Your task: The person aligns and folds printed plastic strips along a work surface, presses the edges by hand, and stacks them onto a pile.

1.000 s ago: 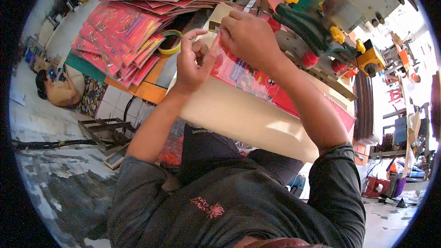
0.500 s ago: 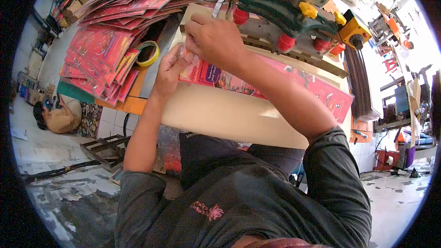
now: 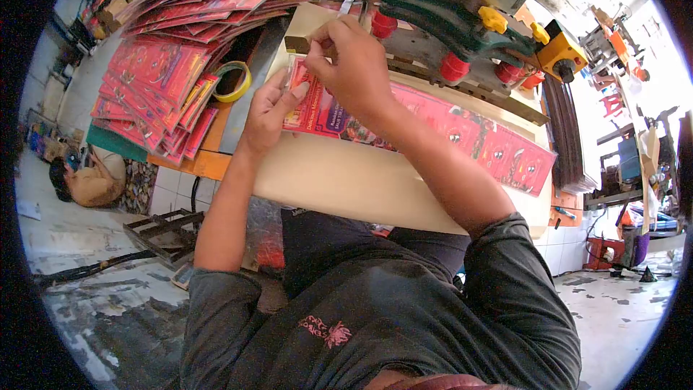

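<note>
A long red printed sheet (image 3: 498,146) lies slantwise on a cream board (image 3: 339,173), against a metal bar (image 3: 498,105). My left hand (image 3: 271,112) grips the sheet's left end, its thumb on top of the printed face. Just above that end is my right hand (image 3: 350,61), its fingers curled together in a pinch; what they hold, if anything, is too small to tell. My right forearm passes over the middle of the sheet and hides part of it.
Stacks of red printed sheets (image 3: 155,68) and a yellow tape roll (image 3: 243,90) are at the left. A green machine arm (image 3: 433,22) with yellow knobs and red rollers stands behind the board, beside a yellow control box (image 3: 559,50). A person (image 3: 90,179) sits far left.
The view has shifted, so the bench things sit further left than a second ago. My right hand has lifted a little off the sheet's left end, showing more of its print.
</note>
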`<state>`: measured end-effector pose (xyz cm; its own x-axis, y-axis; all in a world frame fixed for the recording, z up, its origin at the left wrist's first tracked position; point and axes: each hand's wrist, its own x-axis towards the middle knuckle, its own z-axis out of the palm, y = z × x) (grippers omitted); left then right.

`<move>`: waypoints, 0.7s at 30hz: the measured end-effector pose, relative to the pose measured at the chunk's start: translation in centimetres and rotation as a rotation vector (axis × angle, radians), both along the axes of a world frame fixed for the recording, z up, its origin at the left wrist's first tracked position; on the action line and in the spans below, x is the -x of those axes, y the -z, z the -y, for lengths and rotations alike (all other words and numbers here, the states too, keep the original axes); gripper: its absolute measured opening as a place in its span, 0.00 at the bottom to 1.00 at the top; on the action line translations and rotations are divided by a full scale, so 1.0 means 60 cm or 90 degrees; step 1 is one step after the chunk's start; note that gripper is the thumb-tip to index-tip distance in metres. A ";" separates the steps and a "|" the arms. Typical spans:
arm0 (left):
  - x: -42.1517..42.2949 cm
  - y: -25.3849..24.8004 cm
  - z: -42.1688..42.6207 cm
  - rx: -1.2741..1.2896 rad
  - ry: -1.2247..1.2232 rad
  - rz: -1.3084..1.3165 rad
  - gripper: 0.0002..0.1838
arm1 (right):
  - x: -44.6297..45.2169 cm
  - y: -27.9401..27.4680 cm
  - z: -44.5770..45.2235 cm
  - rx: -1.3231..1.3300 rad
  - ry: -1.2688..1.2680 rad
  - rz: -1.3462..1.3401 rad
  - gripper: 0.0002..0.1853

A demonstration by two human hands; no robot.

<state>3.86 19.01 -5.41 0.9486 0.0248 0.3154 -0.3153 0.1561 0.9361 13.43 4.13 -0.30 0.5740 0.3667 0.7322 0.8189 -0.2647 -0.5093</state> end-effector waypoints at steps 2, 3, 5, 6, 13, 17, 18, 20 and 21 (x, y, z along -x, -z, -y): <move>0.000 0.002 0.000 -0.003 -0.001 0.003 0.21 | 0.006 0.003 0.002 -0.035 -0.002 -0.046 0.07; 0.001 0.000 0.001 -0.011 -0.005 0.002 0.21 | 0.009 0.005 0.003 -0.065 0.008 -0.055 0.05; 0.005 -0.002 0.001 -0.017 -0.007 0.001 0.20 | 0.010 0.005 0.005 -0.095 0.020 -0.064 0.04; 0.006 -0.002 0.001 -0.027 -0.017 -0.001 0.20 | 0.008 0.004 0.009 -0.133 0.000 -0.113 0.03; 0.001 -0.007 0.017 -0.010 -0.066 -0.001 0.18 | 0.017 -0.023 0.061 -0.252 -0.364 -0.330 0.06; 0.001 0.005 0.000 0.000 -0.066 -0.044 0.18 | 0.031 -0.038 0.137 -0.154 -0.425 -0.356 0.07; 0.004 0.002 -0.005 -0.063 -0.113 -0.031 0.17 | 0.043 -0.049 0.164 -0.140 -0.420 -0.414 0.08; -0.002 0.004 -0.011 -0.111 -0.156 0.016 0.16 | 0.051 -0.059 0.222 -0.020 -0.330 -0.316 0.08; -0.007 0.008 -0.010 -0.095 -0.152 0.048 0.16 | 0.057 -0.062 0.251 0.105 -0.256 -0.226 0.08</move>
<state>4.28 19.62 -5.91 0.8951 0.1932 0.4019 -0.3962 -0.0688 0.9156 10.03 -10.94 3.42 0.5657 0.7016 0.4334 0.6575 -0.0665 -0.7505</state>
